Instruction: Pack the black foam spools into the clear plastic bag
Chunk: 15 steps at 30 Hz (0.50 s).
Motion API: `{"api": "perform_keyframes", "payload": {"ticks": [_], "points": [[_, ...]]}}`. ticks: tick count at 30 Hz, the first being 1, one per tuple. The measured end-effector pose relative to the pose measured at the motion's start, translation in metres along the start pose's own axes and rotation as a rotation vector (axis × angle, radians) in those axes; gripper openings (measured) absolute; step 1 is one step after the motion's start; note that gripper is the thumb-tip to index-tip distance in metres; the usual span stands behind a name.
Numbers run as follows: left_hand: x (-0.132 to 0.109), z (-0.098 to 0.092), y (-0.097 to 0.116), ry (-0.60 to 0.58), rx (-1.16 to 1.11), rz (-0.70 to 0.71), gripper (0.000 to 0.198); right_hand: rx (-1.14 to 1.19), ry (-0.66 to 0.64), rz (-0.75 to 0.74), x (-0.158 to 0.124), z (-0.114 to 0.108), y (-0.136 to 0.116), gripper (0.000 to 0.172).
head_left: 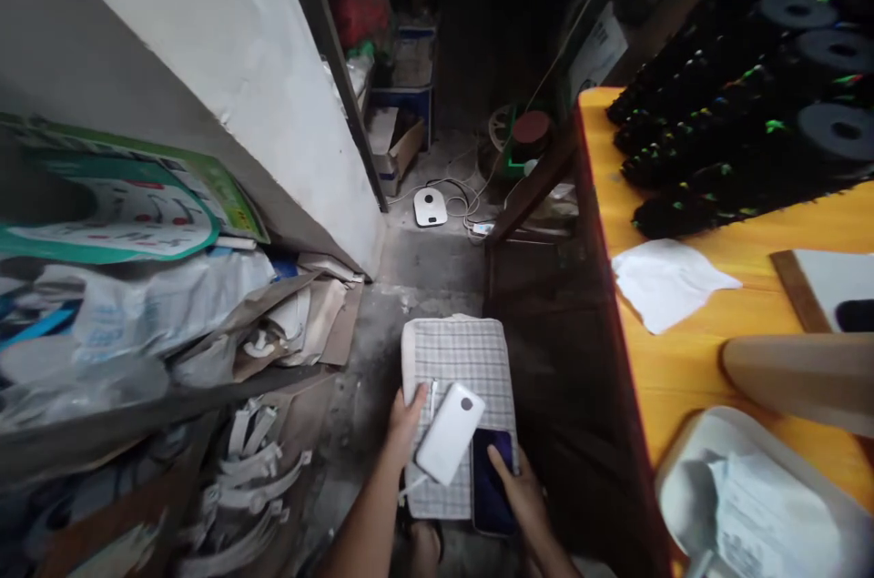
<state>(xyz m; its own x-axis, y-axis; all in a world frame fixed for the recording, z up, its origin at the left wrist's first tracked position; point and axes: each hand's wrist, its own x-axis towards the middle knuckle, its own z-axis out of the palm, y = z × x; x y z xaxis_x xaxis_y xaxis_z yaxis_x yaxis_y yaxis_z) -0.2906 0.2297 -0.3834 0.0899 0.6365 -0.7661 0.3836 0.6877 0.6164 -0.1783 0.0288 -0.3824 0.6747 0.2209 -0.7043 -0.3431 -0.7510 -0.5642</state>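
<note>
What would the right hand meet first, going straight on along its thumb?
Probably the white device on the checked case. The thumb of the right hand lies over the dark phone, pointing up-left in the picture toward that device. Depth is unclear, so it might pass just above.

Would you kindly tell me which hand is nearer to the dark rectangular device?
Right. The right hand has its thumb over the dark rectangular device, while the left hand is at the opposite edge of the checked pad, beyond the white device.
</note>
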Motion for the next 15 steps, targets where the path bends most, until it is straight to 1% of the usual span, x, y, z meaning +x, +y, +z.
{"api": "perform_keyframes", "payload": {"ticks": [3, 6, 8, 11, 13, 15], "points": [[0.007, 0.004, 0.012, 0.01, 0.001, 0.026, 0.055, 0.082, 0.063, -0.003, -0.006, 0.012, -0.013, 0.072], [0.025, -0.007, 0.037, 0.046, 0.045, 0.053, 0.05, 0.194, 0.069, -0.067, -0.012, 0.036, -0.044, 0.074], [0.045, -0.02, 0.062, 0.055, 0.084, 0.084, 0.046, 0.264, 0.064, -0.106, -0.009, 0.059, -0.071, 0.073], [0.082, -0.039, 0.102, 0.076, 0.143, 0.15, 0.045, 0.349, 0.043, -0.15, 0.004, 0.095, -0.107, 0.072], [0.104, -0.049, 0.121, 0.112, 0.187, 0.187, 0.047, 0.377, 0.038, -0.185, 0.015, 0.118, -0.122, 0.068], [0.121, -0.059, 0.13, 0.163, 0.226, 0.238, 0.048, 0.353, 0.064, -0.219, 0.024, 0.137, -0.128, 0.064]]}}
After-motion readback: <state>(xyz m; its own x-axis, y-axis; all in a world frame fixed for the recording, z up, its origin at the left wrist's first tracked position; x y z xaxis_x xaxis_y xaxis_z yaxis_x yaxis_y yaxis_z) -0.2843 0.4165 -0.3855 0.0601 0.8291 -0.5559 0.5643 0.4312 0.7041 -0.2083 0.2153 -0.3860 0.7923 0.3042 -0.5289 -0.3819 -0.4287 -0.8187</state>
